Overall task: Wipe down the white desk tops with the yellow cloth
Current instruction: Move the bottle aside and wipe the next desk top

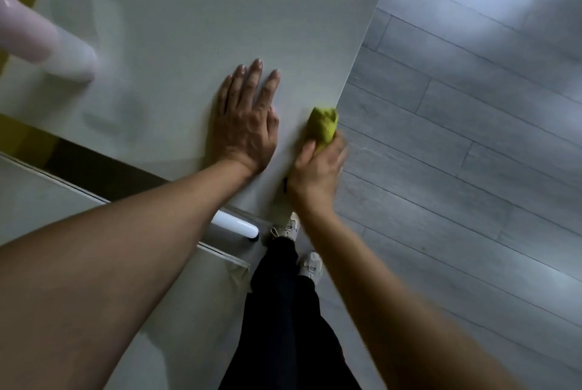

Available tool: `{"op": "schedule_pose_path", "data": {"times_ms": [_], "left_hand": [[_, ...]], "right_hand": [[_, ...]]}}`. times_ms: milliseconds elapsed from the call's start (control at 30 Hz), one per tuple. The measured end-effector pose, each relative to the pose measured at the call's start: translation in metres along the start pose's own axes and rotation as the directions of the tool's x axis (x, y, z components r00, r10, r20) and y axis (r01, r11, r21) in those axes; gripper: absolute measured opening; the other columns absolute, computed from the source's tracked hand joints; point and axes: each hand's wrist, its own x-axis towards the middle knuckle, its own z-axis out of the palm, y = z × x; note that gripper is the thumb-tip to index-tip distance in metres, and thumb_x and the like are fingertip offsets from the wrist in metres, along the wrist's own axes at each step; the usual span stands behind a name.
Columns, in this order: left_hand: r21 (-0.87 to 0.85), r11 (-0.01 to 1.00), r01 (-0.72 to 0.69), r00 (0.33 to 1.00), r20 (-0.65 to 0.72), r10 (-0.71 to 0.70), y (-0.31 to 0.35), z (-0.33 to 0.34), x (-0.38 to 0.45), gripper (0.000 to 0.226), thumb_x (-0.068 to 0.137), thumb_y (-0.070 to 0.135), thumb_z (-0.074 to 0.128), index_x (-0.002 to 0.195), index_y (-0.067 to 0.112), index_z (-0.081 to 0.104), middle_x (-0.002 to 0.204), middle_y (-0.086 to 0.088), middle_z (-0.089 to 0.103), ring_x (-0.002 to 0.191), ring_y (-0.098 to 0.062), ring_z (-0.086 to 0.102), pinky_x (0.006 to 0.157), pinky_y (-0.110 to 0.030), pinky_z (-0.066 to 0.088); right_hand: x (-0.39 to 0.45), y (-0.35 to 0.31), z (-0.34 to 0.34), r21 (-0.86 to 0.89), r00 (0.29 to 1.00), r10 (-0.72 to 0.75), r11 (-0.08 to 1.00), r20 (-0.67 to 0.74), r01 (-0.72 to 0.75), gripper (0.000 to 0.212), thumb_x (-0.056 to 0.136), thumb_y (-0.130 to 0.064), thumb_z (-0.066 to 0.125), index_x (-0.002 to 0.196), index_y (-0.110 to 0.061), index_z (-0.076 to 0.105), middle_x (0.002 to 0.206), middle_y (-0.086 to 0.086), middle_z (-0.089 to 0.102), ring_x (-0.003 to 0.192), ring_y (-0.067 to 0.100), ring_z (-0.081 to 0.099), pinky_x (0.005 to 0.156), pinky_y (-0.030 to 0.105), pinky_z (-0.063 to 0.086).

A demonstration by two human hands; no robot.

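Note:
A white desk top (189, 11) fills the upper left of the head view. My left hand (245, 119) lies flat on it, palm down, fingers spread. The yellow cloth (324, 126) is bunched at the desk's right edge, near the corner. My right hand (315, 169) grips the cloth from below and presses it against that edge. A second white desk top (37, 200) lies at the lower left, partly under my left forearm.
A pale pink and white cylinder (41, 40) stands on the desk at far left. A dark gap separates the two desks. A white rounded tube (236, 227) shows beneath the desk corner. Grey plank floor (456, 137) spreads to the right. My legs and shoes are below.

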Motion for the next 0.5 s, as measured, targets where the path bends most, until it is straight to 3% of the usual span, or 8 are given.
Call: {"op": "schedule_pose_path", "data": {"times_ms": [200,367,500], "left_hand": [[-0.003,1.0,0.022,1.0,0.022,-0.022,0.001,-0.005,0.001,0.062,0.096,0.031,0.036,0.156,0.021,0.047,0.166,-0.012,0.037,0.153,-0.035,0.034,0.129,-0.044,0.018],[-0.01,0.999,0.045,0.998,0.052,-0.045,0.003,-0.01,-0.002,0.064,0.095,0.033,0.033,0.156,0.021,0.047,0.166,-0.012,0.037,0.154,-0.035,0.033,0.129,-0.044,0.018],[-0.014,0.999,0.044,0.997,0.062,-0.043,0.006,-0.01,-0.002,0.065,0.095,0.034,0.031,0.156,0.021,0.047,0.166,-0.012,0.036,0.154,-0.035,0.032,0.129,-0.044,0.017]], "right_hand": [[0.098,-0.059,-0.011,-0.086,0.993,-0.062,0.995,-0.098,0.053,0.05,0.105,-0.033,0.038,0.15,-0.015,0.025,0.145,0.014,0.035,0.133,0.034,0.04,0.111,0.051,0.037],[0.104,-0.055,-0.005,-0.18,0.97,-0.177,0.973,-0.165,0.147,0.053,0.105,-0.032,0.04,0.152,-0.014,0.024,0.145,0.013,0.036,0.134,0.031,0.039,0.11,0.046,0.037],[0.103,-0.055,-0.007,-0.21,0.968,-0.182,0.967,-0.172,0.144,0.054,0.105,-0.032,0.042,0.153,-0.014,0.022,0.147,0.012,0.035,0.136,0.029,0.038,0.111,0.045,0.036]]}}
